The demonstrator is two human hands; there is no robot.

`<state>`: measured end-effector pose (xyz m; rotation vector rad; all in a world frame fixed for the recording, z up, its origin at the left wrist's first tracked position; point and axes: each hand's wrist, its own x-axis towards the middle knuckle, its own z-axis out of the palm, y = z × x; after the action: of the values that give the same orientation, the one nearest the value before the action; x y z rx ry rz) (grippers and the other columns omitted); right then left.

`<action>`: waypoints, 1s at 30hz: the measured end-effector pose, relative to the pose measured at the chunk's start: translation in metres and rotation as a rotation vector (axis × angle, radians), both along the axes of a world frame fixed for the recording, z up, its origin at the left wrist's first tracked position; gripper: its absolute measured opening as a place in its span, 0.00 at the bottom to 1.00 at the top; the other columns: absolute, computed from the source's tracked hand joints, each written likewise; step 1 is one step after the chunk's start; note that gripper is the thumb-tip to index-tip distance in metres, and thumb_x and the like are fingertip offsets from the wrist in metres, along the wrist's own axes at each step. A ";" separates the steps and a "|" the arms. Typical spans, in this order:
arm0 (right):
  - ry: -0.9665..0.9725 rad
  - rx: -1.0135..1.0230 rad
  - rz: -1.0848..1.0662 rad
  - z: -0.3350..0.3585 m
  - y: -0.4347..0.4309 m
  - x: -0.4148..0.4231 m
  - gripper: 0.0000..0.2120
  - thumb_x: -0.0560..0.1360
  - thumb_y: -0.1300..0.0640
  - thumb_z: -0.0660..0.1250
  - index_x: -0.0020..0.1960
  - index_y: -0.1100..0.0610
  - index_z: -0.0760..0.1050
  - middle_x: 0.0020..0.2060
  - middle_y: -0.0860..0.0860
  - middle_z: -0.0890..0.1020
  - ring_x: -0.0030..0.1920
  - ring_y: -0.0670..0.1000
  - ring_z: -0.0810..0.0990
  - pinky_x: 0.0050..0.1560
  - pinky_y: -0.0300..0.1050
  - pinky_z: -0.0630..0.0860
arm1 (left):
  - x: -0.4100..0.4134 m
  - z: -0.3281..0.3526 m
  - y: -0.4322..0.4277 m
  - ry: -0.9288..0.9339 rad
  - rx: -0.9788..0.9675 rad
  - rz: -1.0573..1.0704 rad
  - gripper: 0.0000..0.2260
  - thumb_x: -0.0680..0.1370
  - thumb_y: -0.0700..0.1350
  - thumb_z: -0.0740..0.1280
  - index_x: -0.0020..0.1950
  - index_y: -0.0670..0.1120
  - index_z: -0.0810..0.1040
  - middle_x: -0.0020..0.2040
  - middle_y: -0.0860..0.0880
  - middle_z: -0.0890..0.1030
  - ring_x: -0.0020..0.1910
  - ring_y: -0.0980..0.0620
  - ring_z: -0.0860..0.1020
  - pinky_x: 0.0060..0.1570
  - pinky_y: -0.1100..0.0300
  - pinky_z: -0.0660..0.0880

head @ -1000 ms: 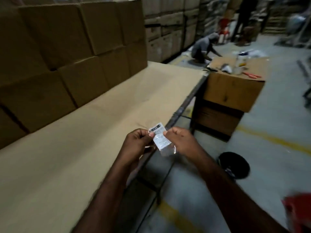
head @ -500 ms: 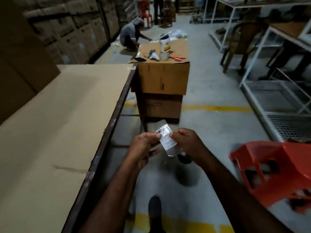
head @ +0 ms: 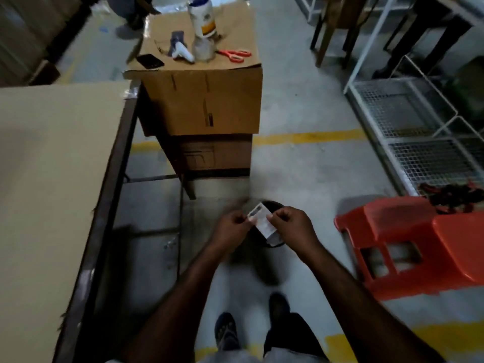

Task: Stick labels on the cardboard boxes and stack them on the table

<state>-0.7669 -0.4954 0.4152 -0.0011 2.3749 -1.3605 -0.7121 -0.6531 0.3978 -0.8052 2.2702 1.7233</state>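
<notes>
Floor [head: 301, 100] of grey concrete, dim light, a yellow painted line [head: 309, 137] crossing it. Head view only.

Counter [head: 52, 179] runs along the left side: pale tan top, dark metal edge rail, its near end out of frame.

Just past the counter's far corner, two cardboard boxes [head: 209, 100] stand stacked on the floor, the lighter one on top of a darker one. Lying on the top box: a black phone [head: 150, 61], a white hand tool [head: 180, 49] (type unclear), a white bottle [head: 203, 19] upright, and red-handled scissors [head: 235, 55].

Right side: a white wire-mesh rack [head: 419, 127] at floor level and a red plastic stool [head: 419, 244] near it.

Centre low: both hands close together in front of the body, above the floor and clear of the counter. Left hand [head: 230, 229] and right hand [head: 293, 226] each pinch an edge of a small white label [head: 262, 221] with a barcode at its upper end, tilted. The label hangs directly over a dark round container [head: 272, 205] on the floor. Left hand is motion-blurred.

Bottom edge: the person's dark shoes [head: 226, 331]. Top left, part of another person [head: 131, 9], low to the floor.
</notes>
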 end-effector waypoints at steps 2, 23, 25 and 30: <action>-0.007 0.053 -0.073 -0.022 0.004 -0.040 0.06 0.75 0.57 0.72 0.39 0.57 0.80 0.38 0.54 0.84 0.40 0.52 0.81 0.37 0.42 0.75 | -0.037 -0.017 -0.006 -0.059 -0.018 -0.076 0.13 0.78 0.44 0.70 0.35 0.46 0.73 0.28 0.49 0.72 0.21 0.61 0.67 0.24 0.65 0.63; -0.277 0.693 0.213 -0.450 -0.006 -0.266 0.12 0.79 0.60 0.62 0.59 0.63 0.78 0.58 0.62 0.80 0.60 0.62 0.79 0.54 0.50 0.76 | -0.248 -0.395 0.017 -0.634 -0.032 -0.042 0.10 0.79 0.44 0.66 0.55 0.40 0.81 0.54 0.39 0.83 0.56 0.40 0.81 0.58 0.48 0.78; -0.240 0.717 0.258 -0.476 -0.006 -0.261 0.12 0.80 0.60 0.61 0.59 0.64 0.78 0.57 0.63 0.80 0.59 0.62 0.79 0.53 0.51 0.76 | -0.244 -0.415 0.020 -0.651 -0.022 -0.054 0.07 0.78 0.42 0.65 0.52 0.43 0.81 0.54 0.39 0.83 0.56 0.40 0.81 0.58 0.47 0.78; -0.315 0.632 0.481 -0.511 -0.012 -0.229 0.12 0.80 0.59 0.60 0.58 0.61 0.79 0.55 0.59 0.82 0.57 0.60 0.80 0.52 0.48 0.75 | -0.235 -0.442 0.024 -0.658 0.013 -0.024 0.07 0.78 0.41 0.65 0.41 0.49 0.76 0.45 0.43 0.80 0.48 0.45 0.80 0.57 0.45 0.79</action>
<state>-0.9963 -0.5078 -0.0962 -0.1569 2.2296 -0.3393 -0.9468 -0.6295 -0.0440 -1.1292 1.8035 1.2101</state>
